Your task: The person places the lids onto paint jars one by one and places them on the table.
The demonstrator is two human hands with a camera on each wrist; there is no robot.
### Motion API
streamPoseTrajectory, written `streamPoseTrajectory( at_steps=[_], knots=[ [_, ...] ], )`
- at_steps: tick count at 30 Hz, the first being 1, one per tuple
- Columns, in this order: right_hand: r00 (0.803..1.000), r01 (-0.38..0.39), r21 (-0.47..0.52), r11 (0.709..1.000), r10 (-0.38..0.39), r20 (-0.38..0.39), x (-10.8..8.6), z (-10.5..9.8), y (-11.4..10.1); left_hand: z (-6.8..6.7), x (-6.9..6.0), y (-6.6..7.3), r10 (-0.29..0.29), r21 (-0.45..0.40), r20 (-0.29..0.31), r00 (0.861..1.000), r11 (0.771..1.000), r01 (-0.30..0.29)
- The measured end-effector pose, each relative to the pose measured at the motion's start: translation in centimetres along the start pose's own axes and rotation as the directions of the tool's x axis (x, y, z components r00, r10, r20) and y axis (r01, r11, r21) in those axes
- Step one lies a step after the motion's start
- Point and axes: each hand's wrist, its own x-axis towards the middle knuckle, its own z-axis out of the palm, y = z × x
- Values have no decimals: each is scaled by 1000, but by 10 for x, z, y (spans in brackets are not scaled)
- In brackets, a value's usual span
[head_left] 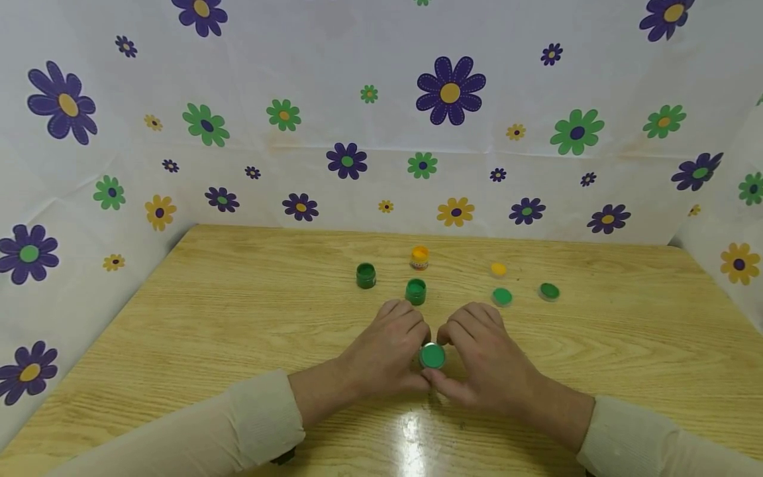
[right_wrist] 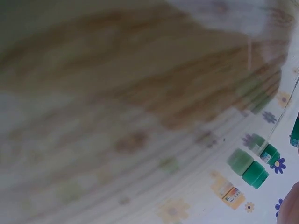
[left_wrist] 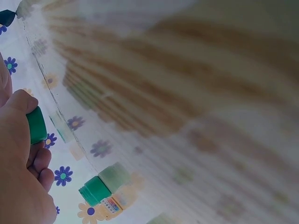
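Note:
A small green paint jar [head_left: 432, 356] with a pale rim round its top stands between both hands near the middle of the table. My left hand [head_left: 387, 348] grips it from the left, fingers curled and thumb in front. From the right, my right hand [head_left: 485, 354] pinches it, with the thumb at the near side and the index finger at the far side. In the left wrist view the jar's green side [left_wrist: 37, 125] shows beside the left hand [left_wrist: 18, 154]. The right wrist view catches only a sliver of the right hand [right_wrist: 289, 207] at its edge.
Beyond the hands stand open paint jars: dark green [head_left: 366, 275], green [head_left: 415, 292] and orange-yellow [head_left: 420, 258]. To their right lie a yellow lid [head_left: 498, 269], a green lid [head_left: 502, 297] and a dark green lid [head_left: 549, 291]. A flowered cloth [head_left: 381, 126] borders the wooden table [head_left: 238, 298].

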Motion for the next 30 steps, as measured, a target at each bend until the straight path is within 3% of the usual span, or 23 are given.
streamPoseTrajectory(
  at_steps=[16,30],
  knots=[
    [1000,-13,40,999,13,18,0,2,-1,1,-1,1,-4,13,16,1000,1000,3],
    [1000,-8,42,999,7,24,0,1,-1,1,-1,0,3,0,-11,1000,1000,-3]
  ],
)
